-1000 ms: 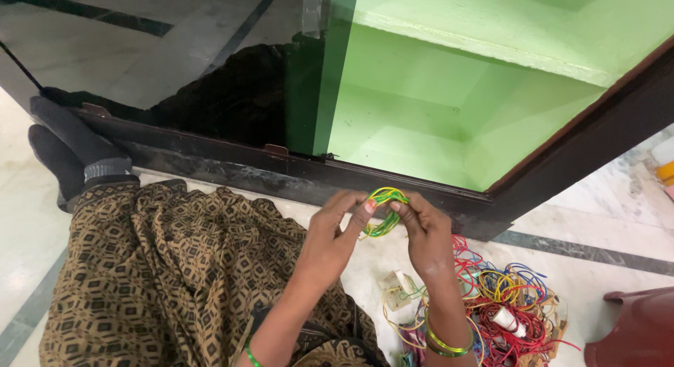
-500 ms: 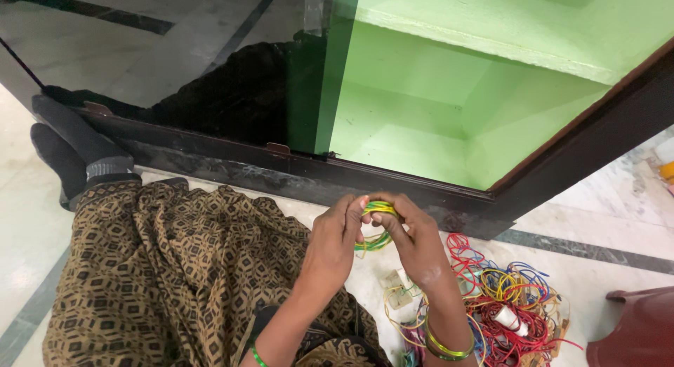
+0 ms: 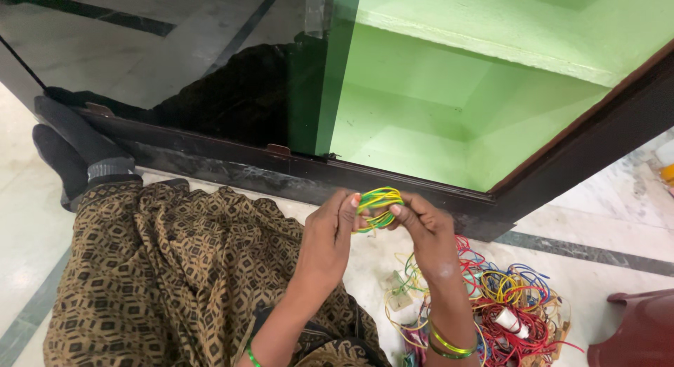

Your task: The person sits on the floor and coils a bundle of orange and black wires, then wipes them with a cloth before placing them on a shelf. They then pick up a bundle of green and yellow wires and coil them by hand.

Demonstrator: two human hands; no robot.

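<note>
Far on the left, two feet in dark socks lay on the pale floor. Next to them a brown patterned cloth covered the person's lap.

In the middle, the left hand was shut on a small coil of green and yellow wire. Its thumb and fingers pinched the left side of the loops. The right hand was shut on the right side of the same coil. So the coil sat between both hands, up off the floor, just in front of the dark frame of the cupboard. Behind it were the green shelves.

To wind a coil like this well, it seemed best to keep the loops flat and close together. One hand should pinch tight so no loop slips out, while the other tucks the loose end around.

On the right, a messy pile of red, yellow and blue wires lay on the floor, near the right wrist. A dark red plastic thing sat in the corner.
</note>
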